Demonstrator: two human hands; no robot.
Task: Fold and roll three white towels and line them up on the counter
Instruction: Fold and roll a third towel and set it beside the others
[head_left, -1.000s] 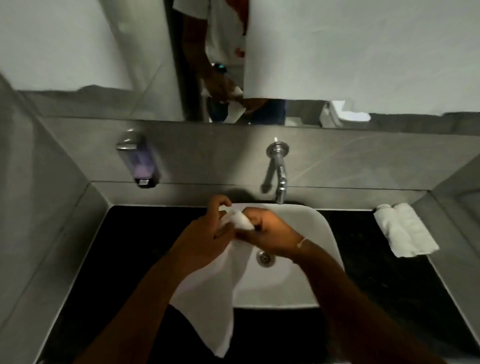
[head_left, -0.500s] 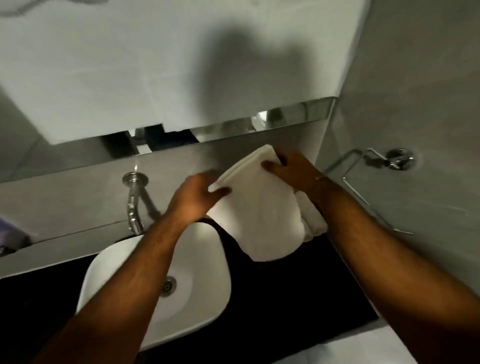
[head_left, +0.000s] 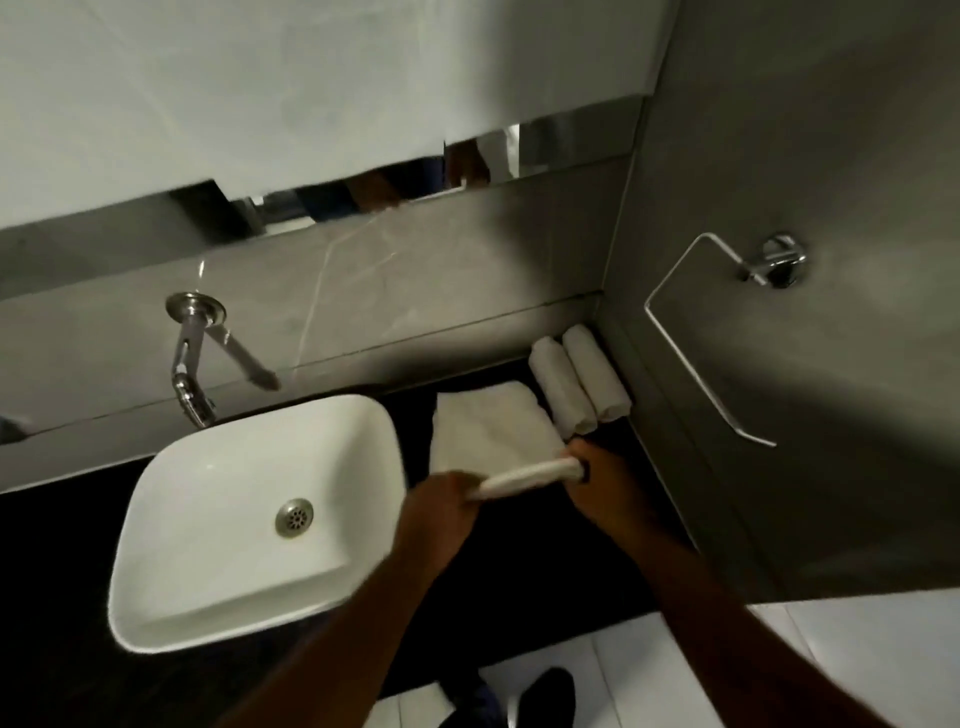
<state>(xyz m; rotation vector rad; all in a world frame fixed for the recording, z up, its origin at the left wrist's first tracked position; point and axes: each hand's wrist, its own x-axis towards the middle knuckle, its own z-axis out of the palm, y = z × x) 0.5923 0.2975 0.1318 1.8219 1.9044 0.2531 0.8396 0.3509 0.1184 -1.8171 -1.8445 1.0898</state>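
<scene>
Rolling the third white towel (head_left: 491, 423), folded flat on the black counter (head_left: 524, 561) between the white basin (head_left: 249, 519) and two finished rolls (head_left: 579, 382) lying side by side in the back corner. Only the near edge turned into a thin roll so far, most of the cloth still flat beyond it. Next, by judgement: rolling away toward the wall, keeping both ends even and tight, then setting alongside the pair. Left hand (head_left: 439, 506) closed on the roll's left end; right hand (head_left: 597, 478) closed on its right end.
</scene>
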